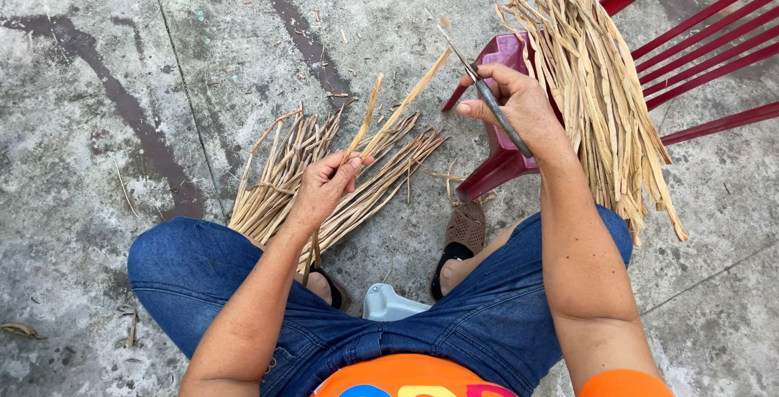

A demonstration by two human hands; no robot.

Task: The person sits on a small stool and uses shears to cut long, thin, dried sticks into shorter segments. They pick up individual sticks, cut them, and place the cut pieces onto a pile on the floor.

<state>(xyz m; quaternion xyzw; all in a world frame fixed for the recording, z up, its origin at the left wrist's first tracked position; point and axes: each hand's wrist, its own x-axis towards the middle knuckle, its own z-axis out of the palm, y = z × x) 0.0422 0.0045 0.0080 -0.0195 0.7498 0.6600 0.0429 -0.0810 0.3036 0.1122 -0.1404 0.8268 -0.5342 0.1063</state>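
Knife point(487, 93) in right hand point(519, 105), split reed strip point(398, 113) in left hand point(324, 186).

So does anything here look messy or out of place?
Only small things: bits of dry strip lie scattered on the concrete floor, and the bundle of strips on the red chair hangs over its edge.

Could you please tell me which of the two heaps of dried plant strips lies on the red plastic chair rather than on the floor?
The heap of pale dried strips beside the right hand; the other heap lies on the concrete.
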